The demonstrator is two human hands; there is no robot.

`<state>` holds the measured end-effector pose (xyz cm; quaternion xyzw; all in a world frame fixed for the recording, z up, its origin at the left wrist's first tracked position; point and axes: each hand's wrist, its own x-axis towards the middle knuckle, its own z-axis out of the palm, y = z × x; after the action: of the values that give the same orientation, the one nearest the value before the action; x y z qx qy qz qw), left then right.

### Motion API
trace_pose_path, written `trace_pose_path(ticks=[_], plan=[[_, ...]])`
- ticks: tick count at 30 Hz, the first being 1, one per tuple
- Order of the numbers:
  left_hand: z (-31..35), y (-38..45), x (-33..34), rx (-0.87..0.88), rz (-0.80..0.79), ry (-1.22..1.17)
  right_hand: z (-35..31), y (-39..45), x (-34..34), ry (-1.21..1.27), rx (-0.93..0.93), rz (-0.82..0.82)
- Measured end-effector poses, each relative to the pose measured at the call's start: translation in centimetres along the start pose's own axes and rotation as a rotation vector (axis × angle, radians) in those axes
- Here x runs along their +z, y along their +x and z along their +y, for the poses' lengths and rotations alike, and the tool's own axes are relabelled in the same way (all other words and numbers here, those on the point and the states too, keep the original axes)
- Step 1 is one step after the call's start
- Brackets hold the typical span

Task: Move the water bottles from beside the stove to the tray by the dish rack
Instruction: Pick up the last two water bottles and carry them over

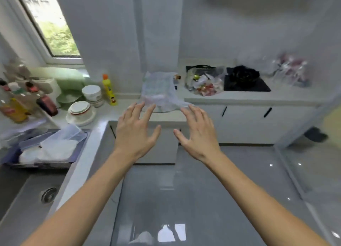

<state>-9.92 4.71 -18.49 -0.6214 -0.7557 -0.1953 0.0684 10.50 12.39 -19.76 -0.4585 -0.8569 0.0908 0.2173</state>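
The water bottles (pixel 290 71) at the right end of the counter (pixel 258 96), just beyond the stove (pixel 247 83), are smeared by motion blur: only clear shapes with reddish labels show, and their number cannot be told. The dark pan (pixel 245 76) on the stove is blurred to a black mass. The condiment bottles (pixel 22 100) at the counter's left end run off the picture's left edge, their labels unreadable. The blue tray (pixel 11 157) is cut by the left edge and mostly covered by clear plastic containers (pixel 55 142). The pale bag (pixel 160 91) at the counter's corner hides whatever it holds, perhaps packaging
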Motion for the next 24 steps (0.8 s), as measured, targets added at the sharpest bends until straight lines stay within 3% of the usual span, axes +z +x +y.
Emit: trace_pose_path(ticks=[13,24], plan=[[19.8,27.1,18.2,0.421,-0.098,-0.179,28.4,10.9,-5.0,-0.146,0.435,0.123],[37.2,46.3,27.8,0.604,-0.123,-0.241,48.1,19.8,-11.1,-0.201,0.598,0.222]])
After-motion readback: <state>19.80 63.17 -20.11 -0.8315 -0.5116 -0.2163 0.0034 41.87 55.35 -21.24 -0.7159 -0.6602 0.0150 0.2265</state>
